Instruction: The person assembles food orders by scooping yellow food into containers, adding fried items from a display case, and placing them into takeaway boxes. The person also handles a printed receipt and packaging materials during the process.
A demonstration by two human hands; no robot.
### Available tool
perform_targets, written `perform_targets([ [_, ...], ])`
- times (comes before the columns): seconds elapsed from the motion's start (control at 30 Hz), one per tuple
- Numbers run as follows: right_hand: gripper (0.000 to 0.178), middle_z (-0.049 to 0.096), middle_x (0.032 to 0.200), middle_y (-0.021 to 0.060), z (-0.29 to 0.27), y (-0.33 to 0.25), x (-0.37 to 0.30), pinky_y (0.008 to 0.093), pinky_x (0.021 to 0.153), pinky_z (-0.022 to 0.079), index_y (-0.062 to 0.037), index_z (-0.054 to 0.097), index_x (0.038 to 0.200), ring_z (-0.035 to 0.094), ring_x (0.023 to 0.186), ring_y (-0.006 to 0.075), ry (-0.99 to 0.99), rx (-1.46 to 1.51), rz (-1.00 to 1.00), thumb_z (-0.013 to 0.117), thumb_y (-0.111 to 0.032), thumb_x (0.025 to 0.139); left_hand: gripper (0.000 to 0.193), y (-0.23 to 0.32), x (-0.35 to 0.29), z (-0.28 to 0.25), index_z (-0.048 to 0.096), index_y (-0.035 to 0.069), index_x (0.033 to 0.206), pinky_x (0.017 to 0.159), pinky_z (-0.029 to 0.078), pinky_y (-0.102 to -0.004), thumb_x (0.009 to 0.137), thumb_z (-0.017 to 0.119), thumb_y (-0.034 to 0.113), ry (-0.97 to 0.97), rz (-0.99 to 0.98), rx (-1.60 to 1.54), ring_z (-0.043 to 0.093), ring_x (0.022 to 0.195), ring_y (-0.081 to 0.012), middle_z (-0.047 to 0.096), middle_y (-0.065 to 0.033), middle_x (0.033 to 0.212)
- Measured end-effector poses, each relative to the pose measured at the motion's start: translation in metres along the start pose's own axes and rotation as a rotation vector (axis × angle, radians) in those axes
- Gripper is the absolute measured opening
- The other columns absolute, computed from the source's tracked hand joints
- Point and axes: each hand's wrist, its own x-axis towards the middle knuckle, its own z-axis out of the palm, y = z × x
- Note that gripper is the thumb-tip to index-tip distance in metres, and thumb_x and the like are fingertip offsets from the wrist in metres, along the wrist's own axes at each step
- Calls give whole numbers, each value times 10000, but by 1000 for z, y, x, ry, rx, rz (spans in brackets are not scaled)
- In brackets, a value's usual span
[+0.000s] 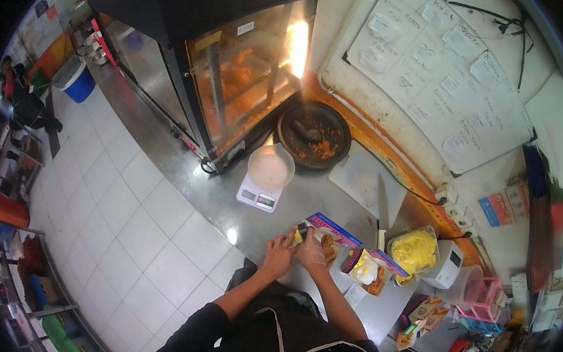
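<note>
My bare left hand (278,254) and my right hand (312,252), in a clear thin plastic glove, are close together at the front edge of the steel counter. Both have their fingers closed at the near end of an open food box (338,229) with a blue and pink lid. A small yellow and dark piece (302,230) shows at my fingertips; its kind is too small to tell. Brown fried food (329,250) lies in that box, just right of my right hand. A second open box (390,262) beside it holds a white wrapped bundle (364,271) and fried food.
A kitchen scale (258,197) bearing a pale bowl (271,166) stands ahead. Behind it are a stone mortar (285,151), a cutting board (359,177) and a knife (383,200). A lit display cabinet (178,55) rises at left; a tub of yellow food (414,250) sits right.
</note>
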Motion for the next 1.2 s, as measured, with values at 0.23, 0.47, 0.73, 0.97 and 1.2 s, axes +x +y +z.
perform_targets([
  [0.23,639,614,1098,334,-8,4,-11,536,921,453,-34,295,1432,586,1043,504,-18,52,32,570,-162,869,486,-5,-2,5,702,181,1186,961,339,-485,724,604,68,47,54,16,433,1249,-317,268,-117,1586],
  [0.47,608,594,1139,336,11,27,-7,547,898,454,-20,327,1410,584,1044,496,-41,113,2,584,-169,879,473,-8,-2,3,690,189,1210,978,338,-479,761,587,81,49,69,-27,453,1249,-315,244,-172,1584],
  [0.73,407,528,776,20,-28,100,-64,275,450,383,-114,435,1225,477,532,128,108,1031,-115,658,-163,888,403,-4,-4,0,697,145,1127,992,330,-524,763,565,32,130,85,-139,475,1226,-360,404,-191,1493],
  [0.97,215,597,782,65,-154,256,-157,281,457,411,-140,512,1026,526,555,118,993,1202,82,636,-292,939,503,13,-32,-15,627,112,1229,1016,284,-502,737,570,28,38,55,6,392,1287,-378,371,-202,1518],
  [1.2,375,667,1137,224,-179,350,-59,434,883,522,-106,564,1298,641,1096,358,320,-268,554,501,-258,961,423,27,-15,-5,621,88,1240,1000,293,-504,819,598,120,83,82,158,396,1286,-390,377,-228,1507],
])
